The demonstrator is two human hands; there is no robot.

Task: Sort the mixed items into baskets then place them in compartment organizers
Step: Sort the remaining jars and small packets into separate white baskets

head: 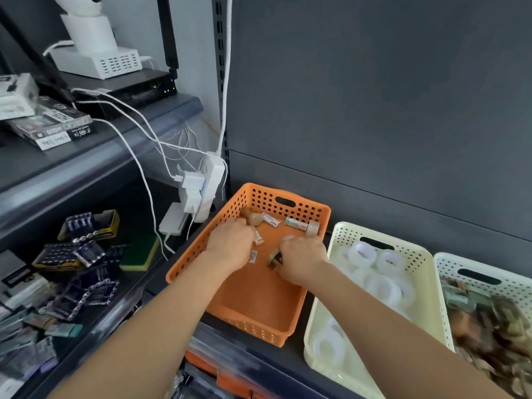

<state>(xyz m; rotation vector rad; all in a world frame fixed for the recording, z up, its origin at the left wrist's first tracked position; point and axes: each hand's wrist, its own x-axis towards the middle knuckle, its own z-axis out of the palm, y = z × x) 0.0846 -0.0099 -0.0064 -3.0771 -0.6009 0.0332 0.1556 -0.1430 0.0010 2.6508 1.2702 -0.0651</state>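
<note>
While both of my hands are down inside the orange basket [201, 249], the fingers of my right hand [302, 257] are curled round a small dark olive piece [275, 259], pinching it just above the basket floor. My left hand [230, 246] is beside it, nearer the basket's left wall. Its fingers are bent downward and hidden under the back of the hand, so I cannot tell whether they grip anything.

Just past my left fingertips lie a small tube [258, 237] and a little labelled piece [253, 256]. Farther back, along the rear wall, are a rounded wooden knob [253, 218], a white tube [271, 220], a green and white tube [296, 224] and a beige roll of tape [313, 227] standing on its edge. The near half of the basket floor is bare.

The orange basket stands on a dark shelf [293, 358]. Just beside it on the right is a cream basket [403, 251] full of white rings [383, 286], and next to that a white basket [518, 283] holding a blurred heap of brownish things [489, 326].

On the lower shelf to my left lie packs of batteries [83, 249] and a green and yellow sponge [141, 251]. Behind them a white power strip [211, 182] hangs with plugs and cables.
</note>
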